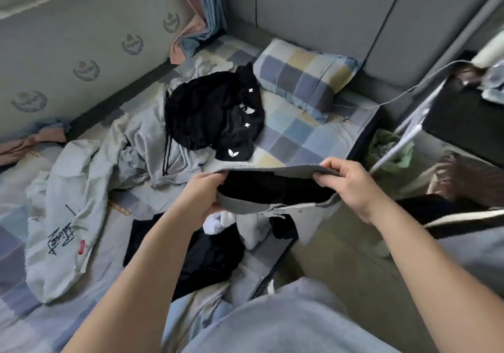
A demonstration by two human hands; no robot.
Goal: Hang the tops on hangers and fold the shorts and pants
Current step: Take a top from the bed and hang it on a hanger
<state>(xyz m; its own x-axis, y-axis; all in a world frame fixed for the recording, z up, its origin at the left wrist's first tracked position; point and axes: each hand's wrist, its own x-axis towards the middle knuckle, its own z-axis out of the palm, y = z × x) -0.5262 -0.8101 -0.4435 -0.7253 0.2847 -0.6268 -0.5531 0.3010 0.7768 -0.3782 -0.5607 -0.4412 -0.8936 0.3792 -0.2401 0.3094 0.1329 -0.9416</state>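
I hold a grey garment (275, 169) by its ribbed waistband above the bed's right edge, stretched open so its dark inside shows. My left hand (203, 193) grips the band's left end and my right hand (347, 182) pinches its right end. The rest of it hangs down with white pocket linings (251, 230). Behind it on the bed lie a black garment with small white emblems (212, 112), a light grey piece with dark stripes (152, 145) and a pale top with dark lettering (65, 216). Another black garment (201, 254) lies under my left forearm.
A checked pillow (302, 77) sits at the head of the checked bed (297, 134). A padded wall runs along the left. Right of the bed are a floor gap, a white cable (403, 93), a dark cabinet (461, 118) and a green bag (390, 148).
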